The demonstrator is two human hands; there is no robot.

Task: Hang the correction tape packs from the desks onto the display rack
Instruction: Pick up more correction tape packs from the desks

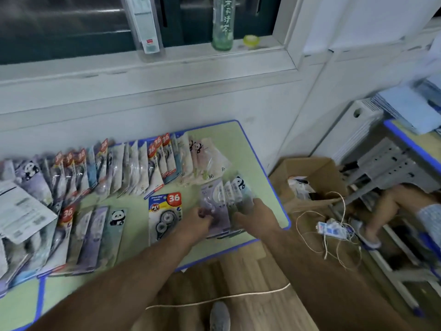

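Pick-up step is judged in hand: the left hand [199,220] is curled on the left edge of a purple stack [217,194], and the right hand [256,215] is laid, fingers extended, over its right side, near the desk's [238,144] right corner. A lift and carry are called for next; no rack is seen. Beyond, more packs [133,163] are fanned in rows, with pandas or a red "36" printed on them.
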